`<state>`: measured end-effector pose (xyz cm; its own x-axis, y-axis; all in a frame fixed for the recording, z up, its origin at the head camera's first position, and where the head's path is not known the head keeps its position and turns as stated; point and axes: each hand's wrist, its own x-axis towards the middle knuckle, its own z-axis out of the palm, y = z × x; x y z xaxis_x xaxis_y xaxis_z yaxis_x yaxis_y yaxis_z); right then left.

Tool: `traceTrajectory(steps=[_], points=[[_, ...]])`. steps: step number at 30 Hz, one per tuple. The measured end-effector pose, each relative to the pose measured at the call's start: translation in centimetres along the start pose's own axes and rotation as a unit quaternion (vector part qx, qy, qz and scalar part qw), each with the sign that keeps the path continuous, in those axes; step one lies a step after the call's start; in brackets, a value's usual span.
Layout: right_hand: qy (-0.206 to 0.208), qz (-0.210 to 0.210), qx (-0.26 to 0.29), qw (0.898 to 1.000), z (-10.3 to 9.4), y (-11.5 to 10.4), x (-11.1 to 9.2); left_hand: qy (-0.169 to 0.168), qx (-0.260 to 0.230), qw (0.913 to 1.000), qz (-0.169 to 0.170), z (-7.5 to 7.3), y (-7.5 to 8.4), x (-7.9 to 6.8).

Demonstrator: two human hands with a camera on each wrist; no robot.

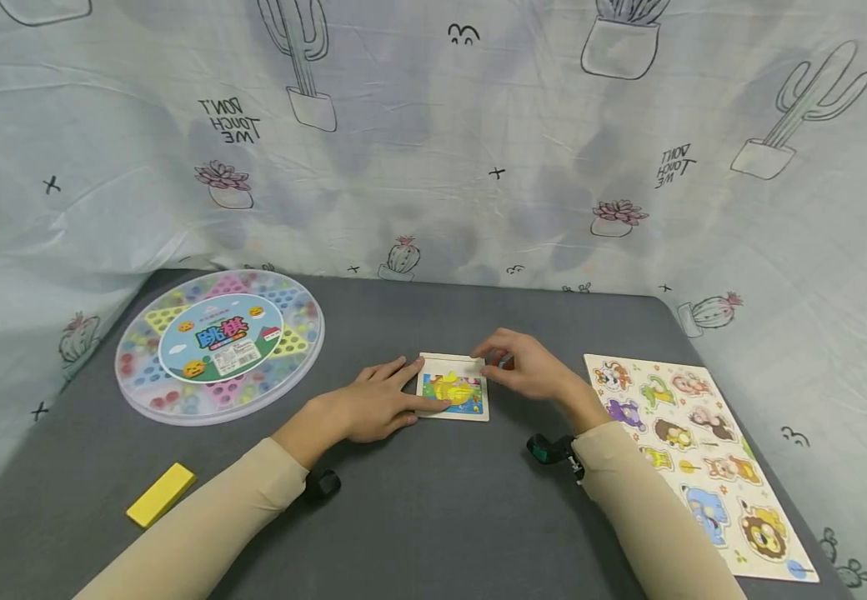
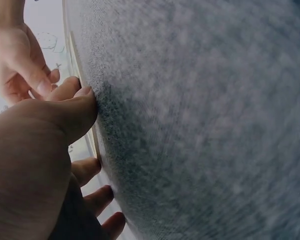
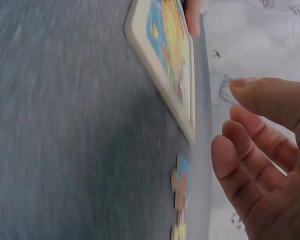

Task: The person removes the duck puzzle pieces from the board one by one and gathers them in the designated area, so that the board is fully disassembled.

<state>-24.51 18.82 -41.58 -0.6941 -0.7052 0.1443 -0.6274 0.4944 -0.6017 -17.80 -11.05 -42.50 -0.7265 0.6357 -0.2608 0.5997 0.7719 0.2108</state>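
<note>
A small jigsaw puzzle board [image 1: 444, 364] with a pale wooden frame and a yellow figure on a colourful scene lies mid-table. My left hand [image 1: 377, 404] rests at its left side, fingers spread and the thumb reaching over its lower part. My right hand [image 1: 531, 367] hovers at the board's upper right corner, fingers loosely bent. In the right wrist view a gap shows between that thumb and the fingers [image 3: 225, 155], and nothing is held. Loose puzzle pieces [image 3: 180, 187] lie on the table past the board's corner there; in the head view the right hand seems to hide them.
A round Chinese checkers box [image 1: 306, 367] with a clear lid sits at the back left. A yellow block [image 1: 161, 495] lies at the front left. At the right is a large animal puzzle board [image 1: 674, 400]. Patterned cloth [image 1: 433, 125] hangs behind the grey table [image 1: 433, 533].
</note>
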Motion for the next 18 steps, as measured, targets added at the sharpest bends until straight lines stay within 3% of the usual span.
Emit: traceTrajectory(steps=[6, 18], points=[[-0.022, -0.022, 0.012, 0.999, 1.2, -0.9, 1.4, -0.008, -0.006, 1.0, 0.001, 0.1, -0.3, 0.0], [-0.064, -0.013, 0.027, 0.997, 2.5, -2.5, 3.2, -0.028, -0.017, 0.9994, 0.008, -0.1, -0.5, 0.0]])
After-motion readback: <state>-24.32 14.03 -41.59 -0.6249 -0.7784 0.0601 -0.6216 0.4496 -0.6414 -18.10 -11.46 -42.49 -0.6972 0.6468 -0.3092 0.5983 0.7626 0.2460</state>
